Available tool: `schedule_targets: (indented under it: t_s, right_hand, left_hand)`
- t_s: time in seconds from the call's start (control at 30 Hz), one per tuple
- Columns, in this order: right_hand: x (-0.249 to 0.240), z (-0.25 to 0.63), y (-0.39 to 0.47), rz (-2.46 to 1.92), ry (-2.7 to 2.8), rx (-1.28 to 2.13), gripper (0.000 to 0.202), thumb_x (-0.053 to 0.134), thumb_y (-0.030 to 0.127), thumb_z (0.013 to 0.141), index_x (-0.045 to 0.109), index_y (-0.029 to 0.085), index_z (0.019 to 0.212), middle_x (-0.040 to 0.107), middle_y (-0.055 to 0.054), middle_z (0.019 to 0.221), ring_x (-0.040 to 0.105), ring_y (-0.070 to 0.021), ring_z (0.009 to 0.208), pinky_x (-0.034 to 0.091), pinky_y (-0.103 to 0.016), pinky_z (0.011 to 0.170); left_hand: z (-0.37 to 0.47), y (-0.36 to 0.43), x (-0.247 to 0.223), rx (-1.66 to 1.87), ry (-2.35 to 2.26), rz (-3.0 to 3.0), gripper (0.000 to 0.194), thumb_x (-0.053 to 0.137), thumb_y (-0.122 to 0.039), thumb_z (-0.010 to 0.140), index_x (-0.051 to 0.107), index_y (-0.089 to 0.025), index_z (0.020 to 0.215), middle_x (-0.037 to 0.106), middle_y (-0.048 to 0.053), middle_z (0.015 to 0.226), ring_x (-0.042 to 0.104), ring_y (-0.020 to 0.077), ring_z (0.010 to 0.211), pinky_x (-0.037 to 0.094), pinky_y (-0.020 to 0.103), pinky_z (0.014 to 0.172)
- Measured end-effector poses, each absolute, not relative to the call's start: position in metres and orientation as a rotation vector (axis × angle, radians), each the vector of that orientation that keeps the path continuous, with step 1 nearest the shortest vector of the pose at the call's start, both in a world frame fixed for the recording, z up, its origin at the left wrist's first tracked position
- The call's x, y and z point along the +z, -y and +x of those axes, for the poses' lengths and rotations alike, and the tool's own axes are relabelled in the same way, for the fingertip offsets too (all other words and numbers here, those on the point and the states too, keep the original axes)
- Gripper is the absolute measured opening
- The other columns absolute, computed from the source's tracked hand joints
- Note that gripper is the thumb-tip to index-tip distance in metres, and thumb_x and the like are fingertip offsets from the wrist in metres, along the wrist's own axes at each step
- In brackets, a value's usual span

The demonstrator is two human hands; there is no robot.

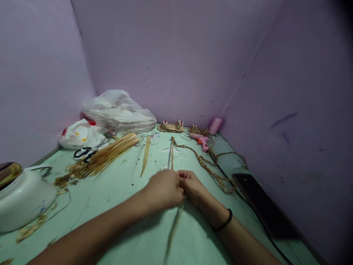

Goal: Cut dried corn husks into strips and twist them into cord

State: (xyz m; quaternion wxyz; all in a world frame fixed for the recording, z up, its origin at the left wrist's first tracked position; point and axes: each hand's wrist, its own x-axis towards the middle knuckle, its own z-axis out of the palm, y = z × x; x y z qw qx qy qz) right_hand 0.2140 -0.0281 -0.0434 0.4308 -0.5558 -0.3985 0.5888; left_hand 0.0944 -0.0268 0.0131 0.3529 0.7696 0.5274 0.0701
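My left hand (165, 188) and my right hand (191, 184) meet over the middle of the green tabletop, fingers closed on a twisted fibre cord (172, 156). The cord runs straight away from me to a knotted far end, then trails to the right as a loose, thicker rope (211, 169). Toward me, an untwisted fibre strand (173, 232) hangs from below my hands. My fingers hide the part of the cord between them. A dark band circles my right wrist. Just beyond my left hand lies a flat, dry fibre strip (146, 156).
Left are a fibre bundle (113, 151), black-handled scissors (85, 151), a white pot (24, 198) and plastic bags (118, 110). A pink glue gun (202, 141), thread spool (215, 126) and woven slippers (171, 127) sit at the back. A phone (264, 204) and black cable lie right.
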Motion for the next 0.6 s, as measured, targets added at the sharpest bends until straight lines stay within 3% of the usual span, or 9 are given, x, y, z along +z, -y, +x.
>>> schedule_targets:
  t_s: [0.03, 0.1, 0.17, 0.23, 0.33, 0.47, 0.6]
  right_hand:
    - [-0.043, 0.215, 0.028, -1.386, 1.014, 1.472, 0.016, 0.063, 0.027, 0.053, 0.051, 0.016, 0.051, 0.039, 0.007, 0.040, 0.028, -0.0045, 0.038, 0.017, -0.021, 0.041]
    - [-0.042, 0.216, 0.028, -1.382, 1.058, 1.476, 0.020, 0.063, 0.030, 0.056, 0.050, 0.016, 0.050, 0.036, 0.007, 0.037, 0.024, -0.0041, 0.037, 0.014, -0.021, 0.041]
    - [-0.042, 0.216, 0.028, -1.357, 1.074, 1.487, 0.023, 0.064, 0.032, 0.057, 0.050, 0.016, 0.050, 0.038, 0.006, 0.038, 0.027, -0.0046, 0.038, 0.017, -0.021, 0.041]
    - [-0.044, 0.216, 0.028, -1.311, 1.060, 1.519, 0.024, 0.066, 0.033, 0.057, 0.051, 0.016, 0.052, 0.046, 0.004, 0.042, 0.035, -0.0060, 0.041, 0.023, -0.021, 0.044]
    - [-0.046, 0.217, 0.026, -1.268, 1.063, 1.563, 0.023, 0.067, 0.032, 0.056, 0.052, 0.015, 0.055, 0.054, 0.001, 0.050, 0.043, -0.0077, 0.045, 0.029, -0.021, 0.048]
    - [-0.049, 0.222, 0.023, -1.312, 1.219, 1.485, 0.016, 0.063, 0.027, 0.058, 0.052, 0.015, 0.054, 0.053, 0.002, 0.049, 0.039, -0.0059, 0.043, 0.026, -0.021, 0.045]
    - [-0.052, 0.227, 0.021, -1.325, 1.428, 1.303, 0.008, 0.056, 0.019, 0.059, 0.053, 0.015, 0.053, 0.052, 0.002, 0.048, 0.042, -0.0076, 0.048, 0.029, -0.022, 0.050]
  left_hand:
    - [0.090, 0.017, 0.016, 0.265, -1.389, 2.034, 0.011, 0.056, -0.021, 0.063, 0.062, -0.012, 0.059, 0.061, 0.009, 0.060, 0.057, 0.0192, 0.063, 0.036, 0.025, 0.054]
    - [0.085, 0.002, 0.017, 0.420, -1.468, 1.786, 0.017, 0.052, -0.018, 0.068, 0.065, -0.013, 0.078, 0.058, 0.003, 0.052, 0.052, 0.0131, 0.048, 0.035, 0.022, 0.047]
    - [0.084, -0.006, 0.011, 0.351, -1.424, 1.445, 0.021, 0.049, -0.015, 0.071, 0.062, -0.011, 0.087, 0.051, -0.001, 0.041, 0.045, 0.0103, 0.036, 0.034, 0.021, 0.041]
    - [0.087, -0.007, 0.002, 0.264, -1.294, 1.219, 0.014, 0.049, -0.015, 0.075, 0.061, -0.008, 0.075, 0.047, -0.002, 0.036, 0.042, 0.0085, 0.032, 0.034, 0.019, 0.038]
    - [0.090, -0.006, -0.010, 0.278, -1.165, 1.138, 0.021, 0.052, -0.014, 0.074, 0.055, -0.009, 0.054, 0.049, 0.000, 0.038, 0.043, 0.0063, 0.032, 0.035, 0.017, 0.035]
    - [0.087, -0.009, -0.013, 0.256, -1.211, 1.238, 0.016, 0.053, -0.008, 0.064, 0.055, -0.010, 0.048, 0.045, -0.002, 0.033, 0.038, 0.0068, 0.027, 0.031, 0.018, 0.028]
    - [0.088, -0.006, -0.005, 0.209, -1.302, 1.378, 0.018, 0.052, -0.008, 0.057, 0.048, -0.013, 0.040, 0.036, -0.005, 0.028, 0.028, 0.0048, 0.024, 0.018, 0.017, 0.023]
